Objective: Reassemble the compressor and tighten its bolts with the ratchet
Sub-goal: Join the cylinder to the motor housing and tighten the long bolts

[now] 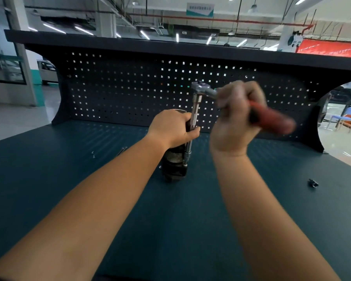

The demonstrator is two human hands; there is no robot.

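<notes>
Bolt tightening on upright compressor, left hand steadying, right hand on ratchet.

Loose long bolts (123, 149) and a small fastener (93, 154) lie far left on the blue workbench (49, 179), well apart from the work, likely waiting their turn. Left hand (170, 126) grips the top of the dark compressor (174, 159), fingers curled round it, thumb beside the extension bar (193, 122); probably bracing the body against turning torque. Compressor stands upright mid-bench, under and just right of that hand. Extension bar runs down the compressor's right side to a bolt low on the housing; contact point too small to confirm. Ratchet (205, 89) sits atop the bar, level with the right hand (235, 116), whose fingers wrap the red handle (272, 120); motion-blurred, so likely mid-swing. Small black part (313, 183) lies far right, untouched.
</notes>
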